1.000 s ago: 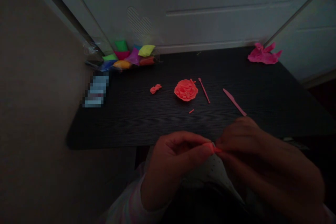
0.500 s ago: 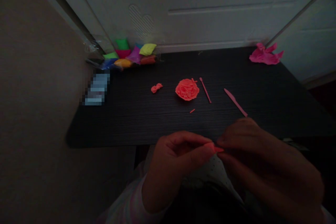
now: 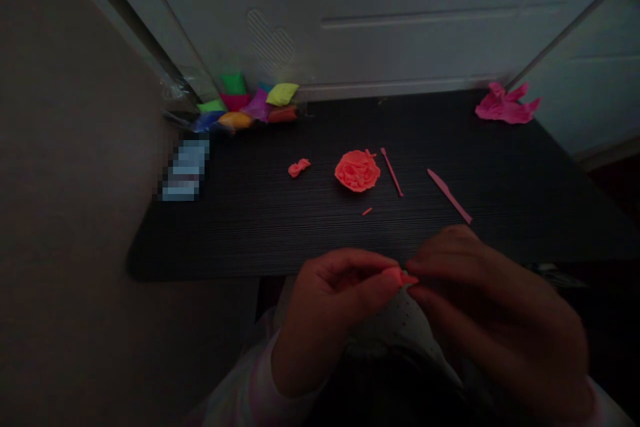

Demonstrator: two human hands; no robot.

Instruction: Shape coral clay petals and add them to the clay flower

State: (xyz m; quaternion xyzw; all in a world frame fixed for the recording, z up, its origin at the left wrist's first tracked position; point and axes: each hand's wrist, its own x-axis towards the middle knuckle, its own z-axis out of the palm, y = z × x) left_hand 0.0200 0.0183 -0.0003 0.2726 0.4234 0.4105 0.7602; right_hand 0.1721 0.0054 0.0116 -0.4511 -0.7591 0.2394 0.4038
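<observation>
My left hand (image 3: 335, 307) pinches a small piece of coral-pink modelling clay (image 3: 409, 279) between thumb and forefinger, just off the table's front edge. The clay's pointed end sticks out to the right. My right hand (image 3: 490, 313) has its thumb and fingertips closed around that tip from the other side. Beyond the hands, a ruffled clay flower (image 3: 357, 171) of the same coral colour rests on the dark table (image 3: 240, 233). A thin sliver of clay (image 3: 367, 211) lies in front of the flower, and a twisted lump of clay (image 3: 299, 168) to its left.
Right of the flower lie a thin pink modelling stick (image 3: 391, 172) and a pink plastic knife (image 3: 449, 196). Colourful clay packets (image 3: 257, 105) sit at the back left, near a blurred-out rectangle (image 3: 185, 170). Crumpled pink material (image 3: 507, 104) is at the back right, against a white panel.
Both hands have shifted slightly to the left with the clay piece, the right hand more than the left. Things on the table lie as before.
</observation>
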